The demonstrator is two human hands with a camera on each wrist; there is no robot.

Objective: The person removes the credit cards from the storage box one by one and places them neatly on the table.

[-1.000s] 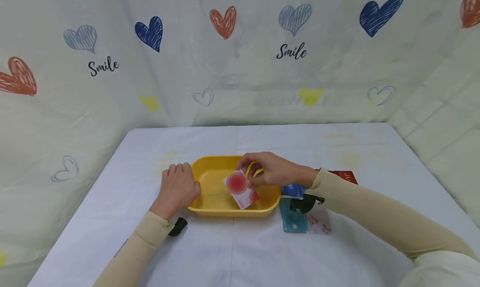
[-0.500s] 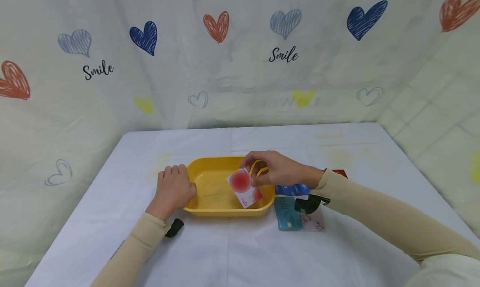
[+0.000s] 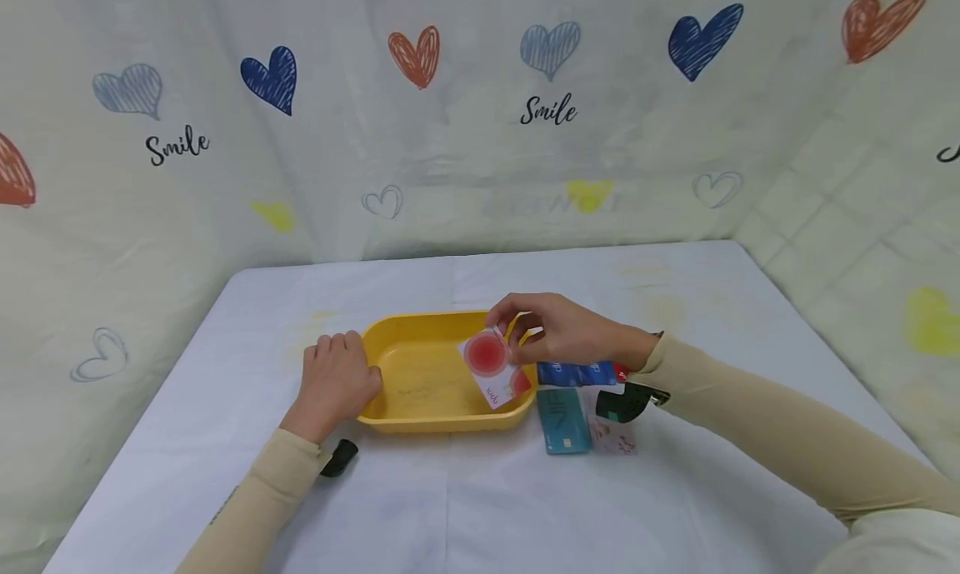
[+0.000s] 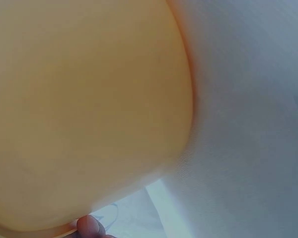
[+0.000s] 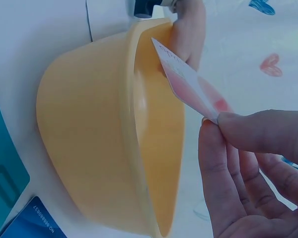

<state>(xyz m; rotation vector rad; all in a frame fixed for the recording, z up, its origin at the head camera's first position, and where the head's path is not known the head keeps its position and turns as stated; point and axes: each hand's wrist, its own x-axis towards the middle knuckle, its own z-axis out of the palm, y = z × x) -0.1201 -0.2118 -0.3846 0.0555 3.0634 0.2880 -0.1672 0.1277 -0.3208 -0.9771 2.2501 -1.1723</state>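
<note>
A yellow plastic basin (image 3: 420, 425) stands on the white-covered table. At its left end my left hand (image 3: 336, 380) grips the rim, fingers over the far side and thumb toward the inside. In the left wrist view the basin's wall (image 4: 99, 99) fills much of the frame, with a fingertip at the rim. My right hand (image 3: 558, 328) pinches a white card (image 3: 495, 393) with a red circle by its upper corner, between thumb and forefinger. The card hangs tilted over the basin's right part. From the right wrist view, the card (image 5: 184, 82) slants above the opening.
Right of the basin lie a teal card (image 3: 564, 424), blue cards (image 3: 573, 374) and a pale pink flowered card (image 3: 617, 441). Something red (image 3: 621, 372) shows partly behind the right wrist. A cloth backdrop (image 3: 465, 141) with hearts rises behind the table (image 3: 420, 507).
The view has swung slightly, so the scene sits further left. My right hand has carried the card a little up and toward the basin's right end. The left hand keeps its grip.
</note>
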